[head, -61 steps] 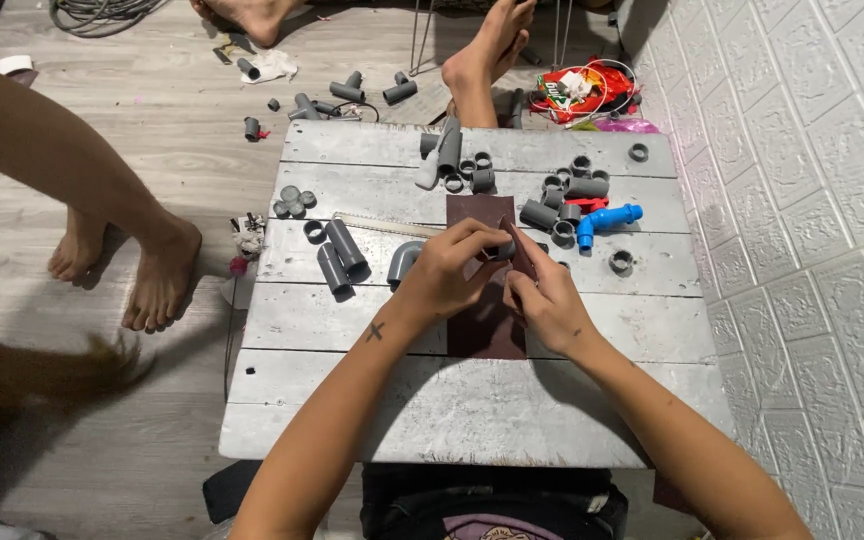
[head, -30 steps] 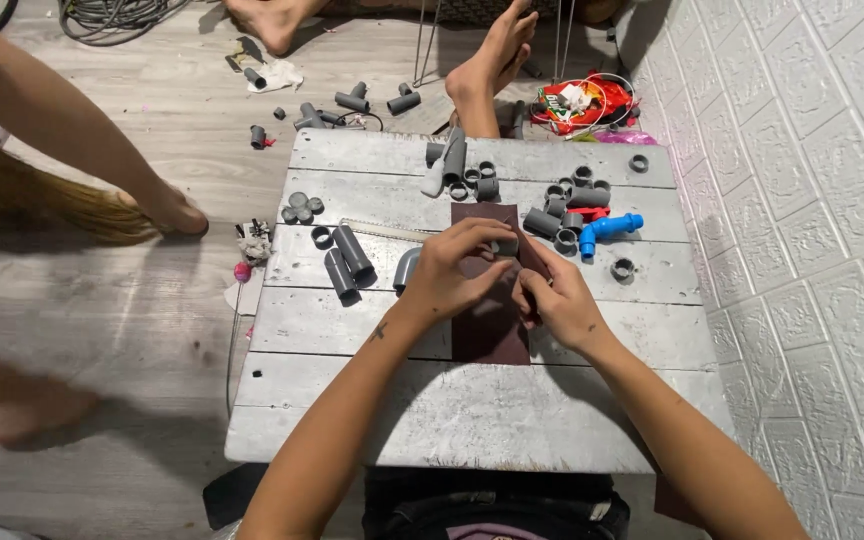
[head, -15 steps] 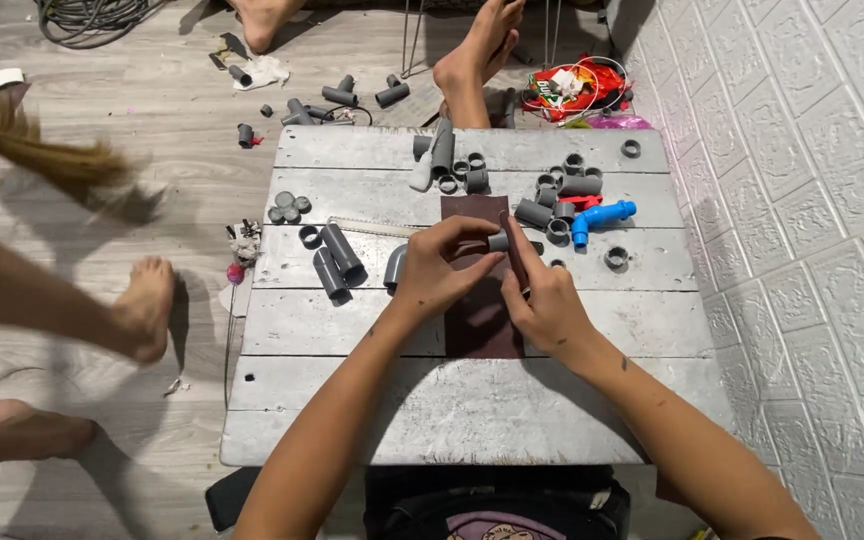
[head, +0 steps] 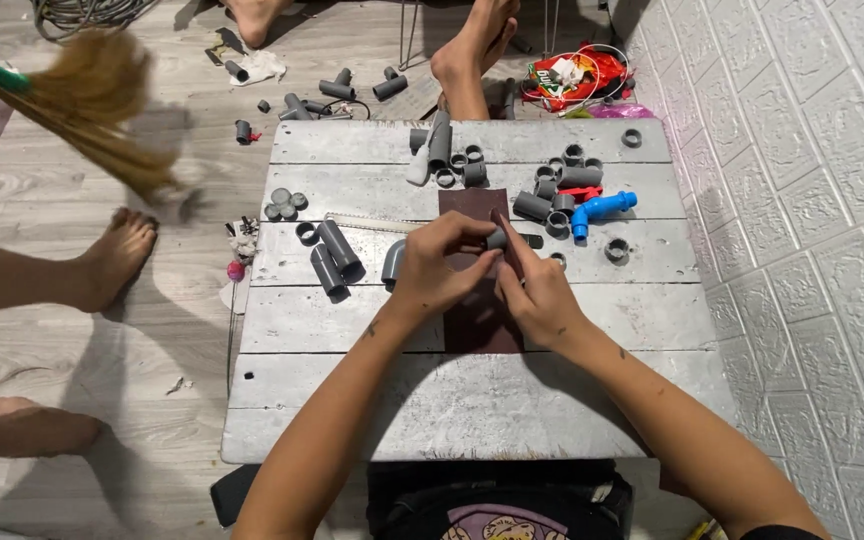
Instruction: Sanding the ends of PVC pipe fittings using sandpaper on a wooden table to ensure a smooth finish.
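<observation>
- While I look down on the table (head: 472, 400), both my hands meet above its middle, over a dark brown sheet (head: 477, 320) that lies flat on the boards, likely kept under the work as a rubbing surface.
- My left hand (head: 437, 265) is curled round a short grey fitting (head: 498, 239), thumb and fingertips clamped on its near end so that it stays level and clear of the sheet.
- My right hand (head: 537, 290) closes on the same fitting from the other side, forefinger raised along it; the two grips brace each other. Whether it also pinches a smaller part I cannot tell.
- The fitting thus sits between my fingertips, just above the sheet's far half.
- Spare parts lie within reach: two grey pipes (head: 332, 258) to the left, a cluster of grey couplings (head: 557, 185) and a blue tap (head: 602, 210) to the right, a ring (head: 617, 250) just beside them.
- More fittings are scattered on the floor (head: 152, 330) beyond the table.
- Other people's bare feet (head: 117, 260) stand at left, and a broom (head: 92, 110), blurred, sweeps near them.
</observation>
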